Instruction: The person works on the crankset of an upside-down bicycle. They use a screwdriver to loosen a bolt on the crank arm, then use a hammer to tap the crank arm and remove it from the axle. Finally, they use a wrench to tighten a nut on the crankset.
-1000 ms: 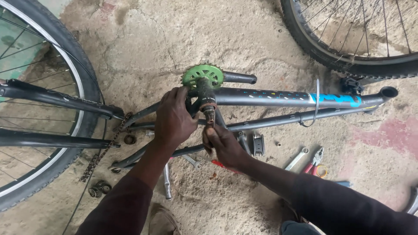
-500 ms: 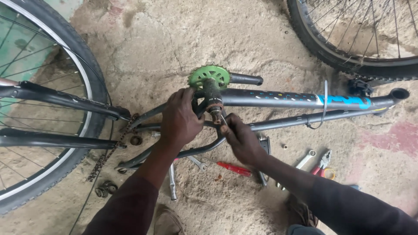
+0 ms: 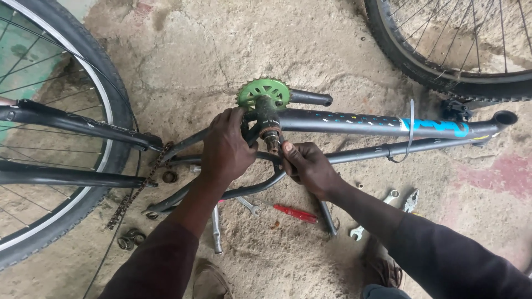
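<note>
Foreground: red-handled screwdriver (image 3: 296,213) and wrenches (image 3: 248,205) on sandy ground. Centre: left hand (image 3: 227,148) grips the bicycle frame (image 3: 354,120) beside the bottom bracket (image 3: 270,132); right hand (image 3: 309,166) pinches its rusty axle end. Beyond: green chainring (image 3: 264,90).

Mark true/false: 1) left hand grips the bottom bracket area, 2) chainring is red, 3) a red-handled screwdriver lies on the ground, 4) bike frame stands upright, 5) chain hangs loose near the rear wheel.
1. True: the left hand wraps the grey bike frame at the rusty crank axle.
2. False: the toothed chainring is green.
3. True: the red-handled screwdriver lies on the sandy ground.
4. False: the frame lies on its side.
5. True: the rusty chain droops beside the rear wheel.
</note>
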